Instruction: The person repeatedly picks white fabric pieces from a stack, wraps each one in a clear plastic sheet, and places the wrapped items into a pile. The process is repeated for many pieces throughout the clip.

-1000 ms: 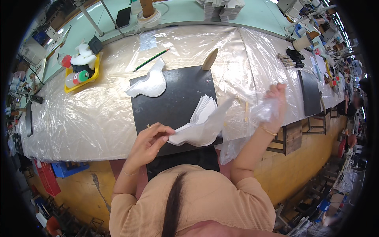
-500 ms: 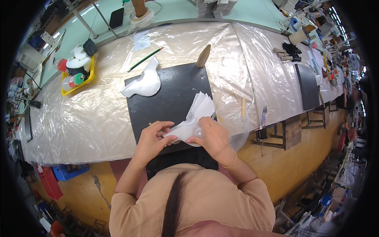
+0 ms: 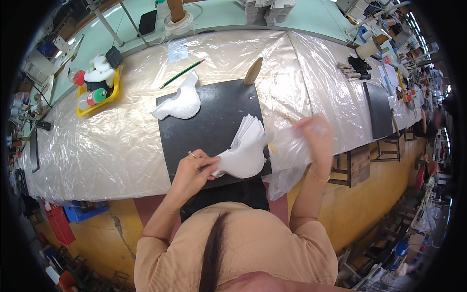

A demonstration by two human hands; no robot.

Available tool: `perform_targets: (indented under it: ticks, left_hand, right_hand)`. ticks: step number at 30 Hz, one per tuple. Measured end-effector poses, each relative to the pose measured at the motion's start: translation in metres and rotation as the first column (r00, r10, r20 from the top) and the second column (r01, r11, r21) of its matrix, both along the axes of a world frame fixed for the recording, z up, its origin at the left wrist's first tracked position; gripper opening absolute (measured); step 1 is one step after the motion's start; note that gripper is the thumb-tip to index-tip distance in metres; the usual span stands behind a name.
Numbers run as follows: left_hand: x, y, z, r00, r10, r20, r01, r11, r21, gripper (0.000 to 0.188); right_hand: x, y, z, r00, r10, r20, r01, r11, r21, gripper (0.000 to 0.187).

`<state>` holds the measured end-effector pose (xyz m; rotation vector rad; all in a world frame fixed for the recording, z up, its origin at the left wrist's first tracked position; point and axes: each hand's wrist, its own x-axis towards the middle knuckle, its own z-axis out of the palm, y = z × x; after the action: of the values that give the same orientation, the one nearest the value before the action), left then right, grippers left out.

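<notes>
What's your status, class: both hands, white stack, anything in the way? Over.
Left hand pinching one end of fanned white stack. Right hand blurred at clear plastic, grip unclear. Stack over black board; plastic hangs close beside it.

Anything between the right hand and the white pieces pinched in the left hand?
Yes: clear plastic, hanging from the right hand, droops into the gap just right of the white pieces. Whether it touches them is unclear.
</notes>
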<state>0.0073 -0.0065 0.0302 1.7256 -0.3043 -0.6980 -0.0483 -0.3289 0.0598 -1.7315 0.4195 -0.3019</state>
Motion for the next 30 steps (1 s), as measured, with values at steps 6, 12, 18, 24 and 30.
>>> perform_targets:
  ticks: [6,12,18,24,30]
  left_hand:
    - [-0.002,0.001,0.007,0.996,0.048,-0.079,-0.035,0.987,0.156,0.023]
    - [-0.004,-0.007,0.018,0.761,-0.278,0.586,-0.035,0.884,0.466,0.037]
    - [-0.021,-0.047,-0.003,0.508,-0.420,0.752,0.286,0.906,0.313,0.046]
    - [-0.021,-0.050,-0.013,0.439,-0.459,0.772,0.279,0.887,0.369,0.044]
    - [-0.021,-0.050,-0.012,0.452,-0.445,0.773,0.265,0.894,0.361,0.041]
  right_hand:
    - [-0.002,-0.034,0.019,0.931,-0.318,0.176,0.334,0.940,-0.067,0.021]
    - [0.016,0.042,-0.025,0.951,0.282,-0.126,-0.308,0.869,-0.386,0.018]
    - [0.031,0.074,-0.028,0.965,0.209,-0.157,-0.259,0.839,-0.478,0.027]
    - [0.041,0.084,-0.036,0.908,0.167,-0.384,-0.355,0.792,-0.496,0.032]
    - [0.040,0.070,-0.039,0.966,0.128,-0.223,-0.242,0.743,-0.624,0.019]
